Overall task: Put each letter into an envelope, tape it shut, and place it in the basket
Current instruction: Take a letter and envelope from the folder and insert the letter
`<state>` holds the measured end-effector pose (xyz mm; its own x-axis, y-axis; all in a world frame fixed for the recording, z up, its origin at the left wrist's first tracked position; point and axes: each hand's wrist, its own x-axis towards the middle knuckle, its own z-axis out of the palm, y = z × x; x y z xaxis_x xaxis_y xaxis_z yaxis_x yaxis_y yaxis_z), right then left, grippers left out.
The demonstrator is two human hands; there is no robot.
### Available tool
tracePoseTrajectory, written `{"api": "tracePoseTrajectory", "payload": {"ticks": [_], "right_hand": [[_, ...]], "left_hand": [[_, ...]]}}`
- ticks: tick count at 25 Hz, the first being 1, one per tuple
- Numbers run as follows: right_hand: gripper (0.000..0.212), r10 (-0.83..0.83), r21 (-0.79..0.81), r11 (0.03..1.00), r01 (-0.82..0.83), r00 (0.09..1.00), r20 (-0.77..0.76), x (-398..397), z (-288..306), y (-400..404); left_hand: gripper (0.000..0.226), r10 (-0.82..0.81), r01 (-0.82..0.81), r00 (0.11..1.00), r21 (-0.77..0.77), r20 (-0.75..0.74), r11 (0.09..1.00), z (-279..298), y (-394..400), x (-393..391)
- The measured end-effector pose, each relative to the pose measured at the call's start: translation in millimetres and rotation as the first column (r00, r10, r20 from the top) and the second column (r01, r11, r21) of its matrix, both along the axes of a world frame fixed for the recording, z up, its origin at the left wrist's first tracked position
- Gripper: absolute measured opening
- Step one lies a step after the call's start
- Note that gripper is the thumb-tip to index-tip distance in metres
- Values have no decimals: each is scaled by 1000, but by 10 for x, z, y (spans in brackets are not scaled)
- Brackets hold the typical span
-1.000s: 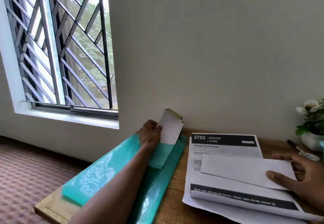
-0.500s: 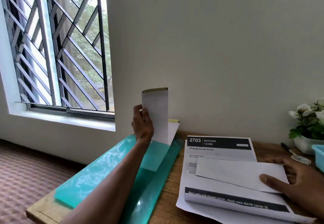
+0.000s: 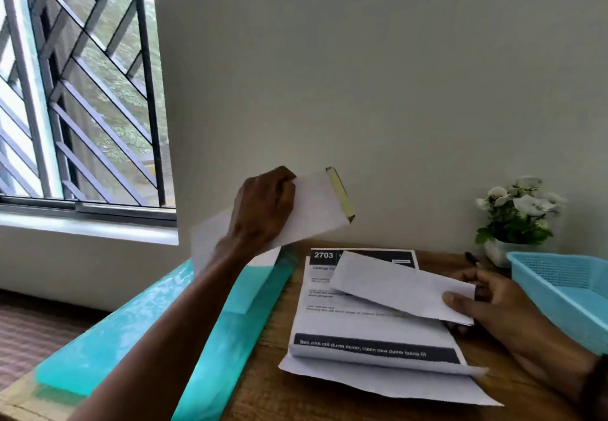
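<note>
White envelope (image 3: 316, 203) held up at frame centre, folded letter (image 3: 394, 285) lifted at lower right.

Left hand (image 3: 263, 210) grips the envelope, its yellow-edged flap open, above the teal plastic folder (image 3: 131, 328); right hand (image 3: 500, 305) pinches the letter over printed sheets (image 3: 371, 338). At far right, a blue mesh basket (image 3: 566, 285), contents unseen, sits on the wooden table (image 3: 273, 387) by a flower pot (image 3: 516, 216); barred window (image 3: 79, 85) upper left.

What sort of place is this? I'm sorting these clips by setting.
Probably a room in a home, with a desk used for paperwork: a wooden table against a plain wall, a barred window looking onto trees, and a potted white flower beside a blue basket.
</note>
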<state>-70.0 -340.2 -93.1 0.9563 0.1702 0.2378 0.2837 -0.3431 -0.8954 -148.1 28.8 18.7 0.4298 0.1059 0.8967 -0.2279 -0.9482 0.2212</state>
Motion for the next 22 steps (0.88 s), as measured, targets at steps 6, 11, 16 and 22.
{"api": "tracePoseTrajectory", "payload": {"ticks": [6, 11, 16, 22], "right_hand": [[27, 10, 281, 960, -10, 1000, 3, -68, 18, 14], [47, 142, 415, 899, -142, 989, 31, -122, 82, 33], [45, 117, 235, 961, -148, 983, 140, -177, 142, 79], [50, 60, -256, 952, 168, 719, 693, -285, 246, 33]], "left_hand": [[29, -92, 189, 694, 57, -714, 980, -330, -41, 164], [48, -284, 310, 668, -90, -688, 946, -444, -271, 215], [47, -841, 405, 477, -785, -256, 469, -519, -720, 184], [37, -908, 363, 414, -902, -71, 236, -606, -1057, 95]]}}
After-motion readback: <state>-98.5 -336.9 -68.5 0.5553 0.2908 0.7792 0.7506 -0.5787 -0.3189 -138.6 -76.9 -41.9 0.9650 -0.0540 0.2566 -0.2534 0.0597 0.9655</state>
